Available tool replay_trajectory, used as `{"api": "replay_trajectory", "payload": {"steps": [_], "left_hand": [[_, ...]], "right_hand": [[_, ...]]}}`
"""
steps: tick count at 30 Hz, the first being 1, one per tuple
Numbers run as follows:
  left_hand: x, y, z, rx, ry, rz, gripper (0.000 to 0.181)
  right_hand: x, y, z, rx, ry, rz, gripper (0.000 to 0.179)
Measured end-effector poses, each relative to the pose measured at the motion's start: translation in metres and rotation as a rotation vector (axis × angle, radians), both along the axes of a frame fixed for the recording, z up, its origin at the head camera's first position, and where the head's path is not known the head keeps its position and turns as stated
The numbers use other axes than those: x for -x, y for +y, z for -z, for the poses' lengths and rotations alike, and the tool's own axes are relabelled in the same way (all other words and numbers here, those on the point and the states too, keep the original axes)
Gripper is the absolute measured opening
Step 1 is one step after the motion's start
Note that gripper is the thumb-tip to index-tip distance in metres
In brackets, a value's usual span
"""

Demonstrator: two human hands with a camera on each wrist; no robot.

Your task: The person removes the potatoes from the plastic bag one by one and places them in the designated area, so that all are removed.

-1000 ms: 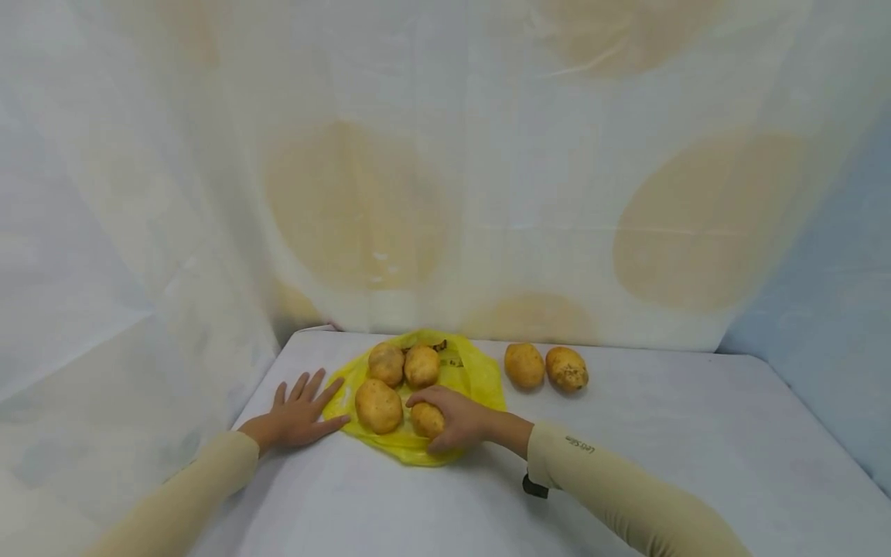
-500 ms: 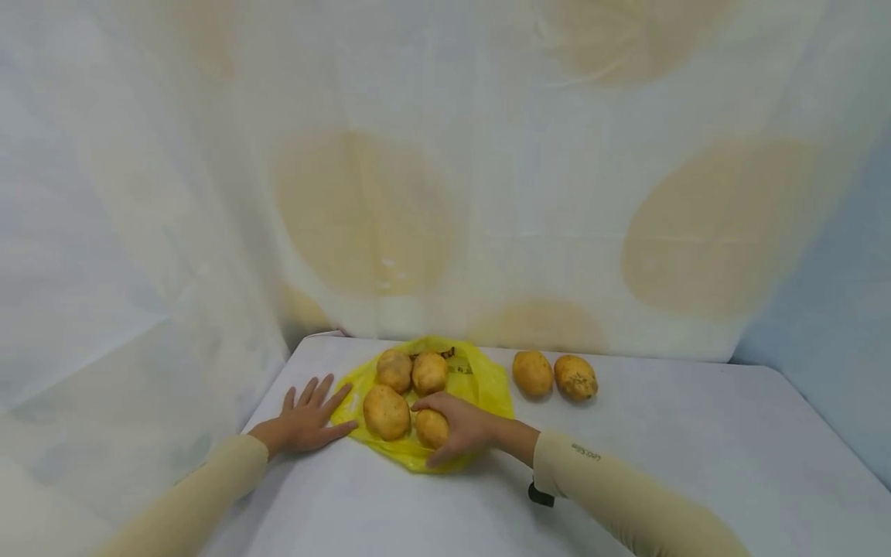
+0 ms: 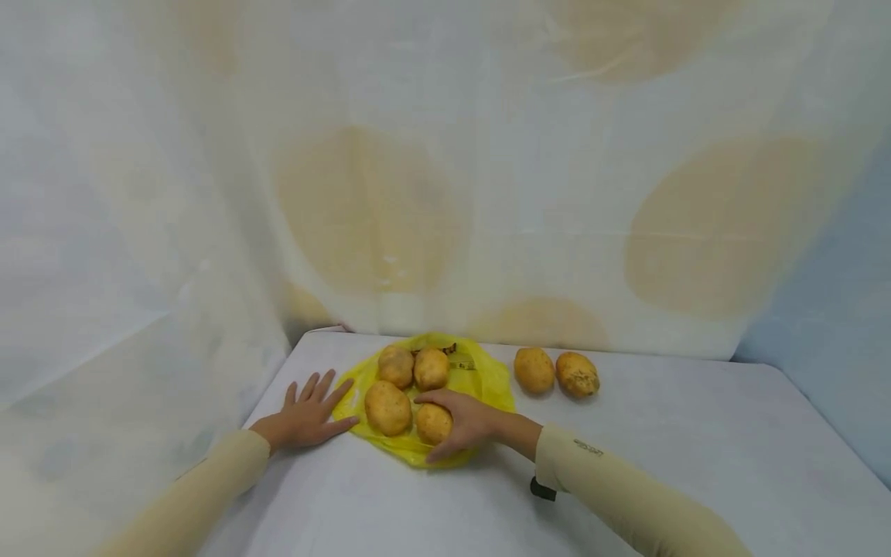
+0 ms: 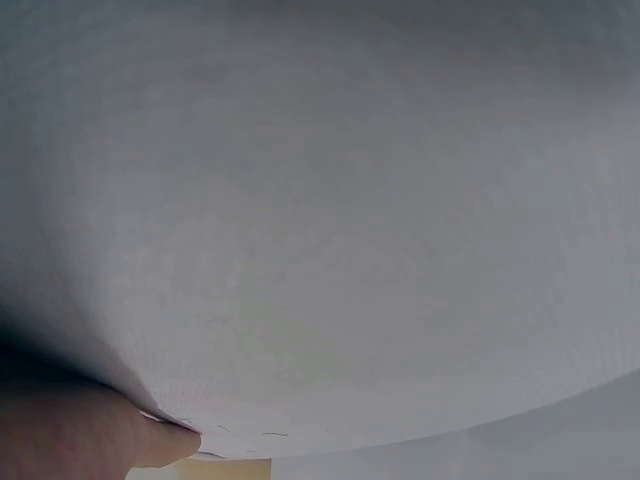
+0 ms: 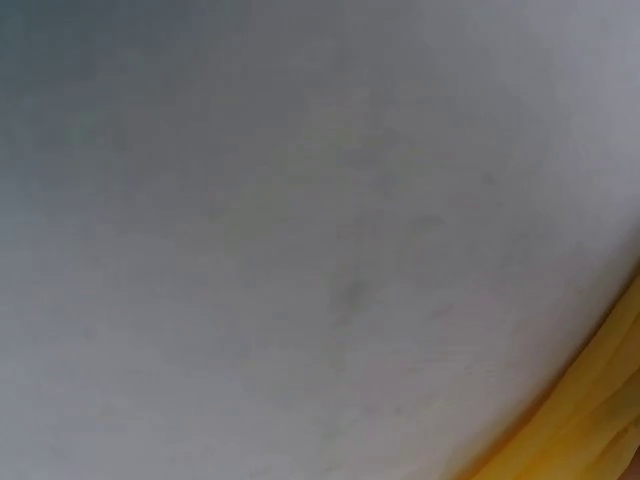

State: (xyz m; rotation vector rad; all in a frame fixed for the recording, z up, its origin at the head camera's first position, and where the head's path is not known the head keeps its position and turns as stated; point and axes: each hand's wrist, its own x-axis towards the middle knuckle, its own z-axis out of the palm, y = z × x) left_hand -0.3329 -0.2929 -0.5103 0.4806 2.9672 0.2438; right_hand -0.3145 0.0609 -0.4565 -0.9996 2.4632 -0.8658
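My right hand curves its fingers and thumb round a potato at the front of a yellow plastic bag lying on the table. Left of it sits a larger potato, and behind are a brownish potato and another potato, all on the bag. My left hand lies flat with fingers spread, its fingertips right at the bag's left edge. The left wrist view shows a bit of that hand low at the left; the right wrist view catches the bag in its lower right corner.
Two more potatoes stand off the bag near the table's back edge: a smooth potato and a rougher potato. A white cloth covers the table. Patterned curtains hang behind and at the left.
The whole head view has shifted slightly, so everything appears a little farther right. The right hand keeps its grasp on the same potato, and the left hand stays flat in place.
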Motion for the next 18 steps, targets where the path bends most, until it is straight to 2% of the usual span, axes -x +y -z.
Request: {"api": "replay_trajectory", "payload": {"steps": [4,9,14,18], "left_hand": [[0.0,0.001,-0.003,0.0,-0.022,0.0,0.094],[-0.004,0.004,-0.012,0.012,-0.044,-0.002,0.092],[-0.007,0.007,-0.019,-0.017,-0.054,0.003,0.091],[-0.007,0.006,-0.014,-0.008,-0.048,-0.007,0.092]], "right_hand": [[0.001,0.001,0.002,-0.001,0.019,-0.02,0.094],[-0.002,0.004,0.001,-0.046,0.065,-0.044,0.095],[-0.003,0.009,-0.008,-0.144,0.004,-0.039,0.098],[-0.003,0.011,-0.015,-0.191,-0.041,-0.067,0.098]]}}
